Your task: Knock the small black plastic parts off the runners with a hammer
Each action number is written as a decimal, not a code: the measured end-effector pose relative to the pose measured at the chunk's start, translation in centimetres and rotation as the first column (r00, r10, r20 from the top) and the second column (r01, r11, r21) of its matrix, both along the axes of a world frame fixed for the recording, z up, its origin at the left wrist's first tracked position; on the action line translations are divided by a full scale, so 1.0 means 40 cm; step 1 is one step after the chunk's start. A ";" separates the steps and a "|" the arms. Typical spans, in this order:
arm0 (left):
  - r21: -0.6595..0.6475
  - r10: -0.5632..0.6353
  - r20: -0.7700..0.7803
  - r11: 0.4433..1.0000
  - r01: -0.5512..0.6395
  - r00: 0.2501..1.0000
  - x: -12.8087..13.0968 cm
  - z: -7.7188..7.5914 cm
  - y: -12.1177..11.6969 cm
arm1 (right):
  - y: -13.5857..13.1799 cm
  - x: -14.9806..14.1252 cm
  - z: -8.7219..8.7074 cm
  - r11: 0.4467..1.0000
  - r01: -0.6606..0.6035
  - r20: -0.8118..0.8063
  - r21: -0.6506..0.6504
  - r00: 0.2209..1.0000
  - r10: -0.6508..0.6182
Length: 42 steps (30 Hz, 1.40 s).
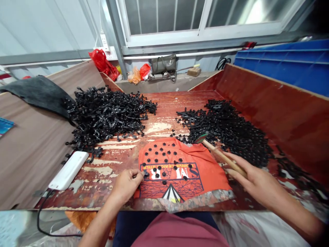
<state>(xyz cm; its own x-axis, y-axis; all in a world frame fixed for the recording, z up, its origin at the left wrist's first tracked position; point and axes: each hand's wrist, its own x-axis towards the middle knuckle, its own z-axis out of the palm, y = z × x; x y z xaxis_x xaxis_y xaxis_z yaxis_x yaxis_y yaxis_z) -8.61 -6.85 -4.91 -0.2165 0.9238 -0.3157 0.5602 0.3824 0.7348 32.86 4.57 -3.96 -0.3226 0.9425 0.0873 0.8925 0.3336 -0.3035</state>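
At the left edge of an orange printed cloth (213, 171), my left hand (128, 183) is closed in a pinch, its fingertips at a small black part (146, 174) with a round end. Several more round black parts (164, 182) stand spread over the cloth. My right hand (244, 173) wraps round the pale wooden handle of a tool (221, 156), held at the cloth's right side. The tool's head is dark with green on it and sits over the cloth's far right edge; its exact kind is unclear.
A tangled heap of black parts (110, 113) lies at the left, and a flatter heap of black pieces (228, 133) at the right. Near the left board is a white power bank (69, 170) with a cable. Wooden side boards (277, 92) border the worn red table (164, 103).
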 end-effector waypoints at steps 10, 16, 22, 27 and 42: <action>-0.003 0.006 -0.051 1.000 -0.006 0.999 0.007 0.002 -0.004 | -0.128 -0.168 0.107 0.904 -0.247 -0.271 -0.349 0.950 0.154; 0.003 0.030 -0.060 1.000 -0.030 0.998 0.012 -0.002 -0.007 | -0.178 -0.310 0.149 0.773 -0.547 -0.424 -0.320 0.813 0.400; 0.015 0.034 -0.019 0.999 -0.033 0.999 0.009 -0.018 -0.011 | -0.187 -0.343 0.121 0.864 -0.500 -0.321 -0.065 0.830 0.456; 0.039 0.053 0.031 0.998 -0.054 0.998 0.012 -0.035 -0.020 | -0.187 -0.365 0.091 0.879 -0.475 -0.181 -0.035 0.868 0.462; -0.059 0.248 0.734 0.951 -0.305 0.632 -0.057 0.119 0.000 | -0.141 -0.325 0.114 0.914 -0.355 -0.594 -0.197 0.785 0.177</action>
